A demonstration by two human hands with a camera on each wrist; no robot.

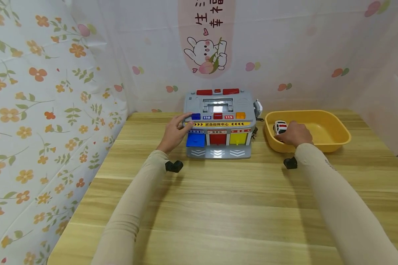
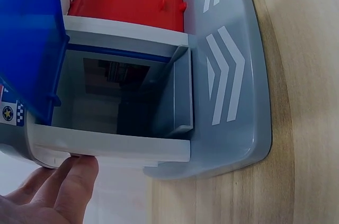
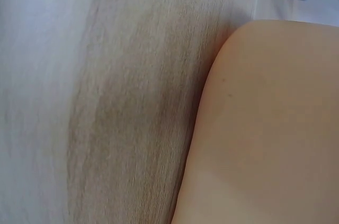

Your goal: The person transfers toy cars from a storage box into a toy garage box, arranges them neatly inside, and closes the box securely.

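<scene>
The left hand (image 1: pixel 175 134), fingers spread, touches the left end of a gray toy station (image 1: pixel 218 124). Just right of that hand, 1 blue door (image 1: pixel 195 140) stands raised over its bay; a slip of the fingers might knock it down. Farther right, a yellow basin (image 1: pixel 328 147) surrounds the right hand (image 1: pixel 296 133), its thumb against a white toy car (image 1: pixel 280 127). Its other fingertips are hidden, so I cannot tell whether it grips; a loose hold could drop the car.

1 playset (image 1: pixel 217 124), 1 car (image 1: pixel 280 127), 1 basin (image 1: pixel 328 129)
</scene>
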